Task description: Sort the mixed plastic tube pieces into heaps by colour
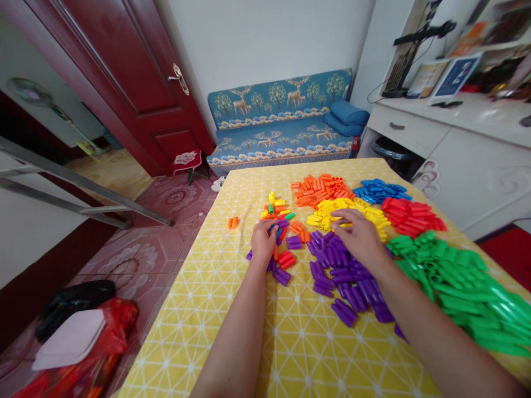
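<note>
Small plastic tube-like pieces lie sorted by colour on a yellow patterned table. My left hand [264, 243] is at a small mixed pile [279, 211], its fingers closed around small coloured pieces, a blue one showing by the thumb; how many it holds is hidden. Over the near edge of the yellow pieces [321, 215] hovers my right hand [360, 236], thumb and fingers apart, with nothing visible between them. Purple pieces [342, 271] spread below that hand. A few red pieces [286, 258] and orange pieces [299, 229] lie beside my left hand.
Orange [319, 189], blue [381, 190], red [410, 215] and green heaps [456, 276] fill the table's far and right parts. Two orange pieces [233, 222] lie apart at left. Beyond the table [199, 320] stand a blue sofa [282, 132] and a white cabinet [477, 171].
</note>
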`<state>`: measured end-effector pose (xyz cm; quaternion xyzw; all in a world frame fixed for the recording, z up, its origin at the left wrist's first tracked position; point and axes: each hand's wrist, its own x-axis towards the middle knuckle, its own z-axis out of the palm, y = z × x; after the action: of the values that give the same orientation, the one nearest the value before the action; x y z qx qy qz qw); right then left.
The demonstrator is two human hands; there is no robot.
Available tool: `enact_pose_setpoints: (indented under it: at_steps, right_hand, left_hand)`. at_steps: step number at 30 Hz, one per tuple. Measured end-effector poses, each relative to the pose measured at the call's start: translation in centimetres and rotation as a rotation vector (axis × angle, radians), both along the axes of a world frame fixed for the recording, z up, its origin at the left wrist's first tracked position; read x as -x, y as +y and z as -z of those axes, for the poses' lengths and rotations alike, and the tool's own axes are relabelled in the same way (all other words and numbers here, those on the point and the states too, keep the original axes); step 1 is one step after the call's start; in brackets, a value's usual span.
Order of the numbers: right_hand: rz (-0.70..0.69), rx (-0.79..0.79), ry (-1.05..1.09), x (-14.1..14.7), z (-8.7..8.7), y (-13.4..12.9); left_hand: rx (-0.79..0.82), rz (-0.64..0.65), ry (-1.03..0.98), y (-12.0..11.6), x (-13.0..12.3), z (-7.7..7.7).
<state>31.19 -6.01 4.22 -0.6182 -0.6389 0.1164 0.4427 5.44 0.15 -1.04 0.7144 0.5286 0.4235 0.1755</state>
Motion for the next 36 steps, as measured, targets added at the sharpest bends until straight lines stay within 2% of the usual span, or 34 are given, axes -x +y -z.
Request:
enact_pose_setpoints:
  at_steps: [3,6,9,14,20,23,26,31,33,36]
  right_hand:
    - [-0.168,0.092,-0.163,6.1,1.1,0.5]
    - [-0.133,0.234,-0.335,9.9,1.8,1.0]
    - [-0.076,0.313,-0.454,11.7,2.3,1.2]
    - [-0.095,0.281,-0.474,11.8,2.9,1.4]
    - [-0.116,0.229,-0.263,11.1,4.0,1.6]
    - [-0.184,0.260,-0.086,10.8,4.2,1.8]
    - [-0.304,0.306,0.002,9.7,3.5,1.9]
    - [-0.495,0.372,-0.217,7.9,1.3,1.0]
    - [-0.488,0.403,-0.338,8.4,0.8,0.5]
    - [-0.394,0.426,-0.515,10.0,0.6,-0.1]
  left_hand:
    - [-0.003,-0.029,0.049,-0.3,0.0,-0.4]
    - [0.013,-0.042,0.070,-0.7,-0.1,-0.8]
    - [0.024,-0.027,0.099,-1.0,-0.1,-1.1]
    - [0.029,-0.041,0.138,-0.9,0.0,-0.8]
    - [0.016,-0.091,0.173,-0.8,0.0,-0.5]
    - [0.054,-0.058,0.161,-0.8,0.1,-0.8]
    - [0.065,-0.008,0.150,-0.7,0.3,-1.0]
    - [0.067,-0.020,0.144,-0.6,0.3,-1.0]
    - [0.070,-0.025,0.154,-0.7,0.2,-0.9]
    - [0.065,-0.027,0.166,-0.7,0.2,-0.9]
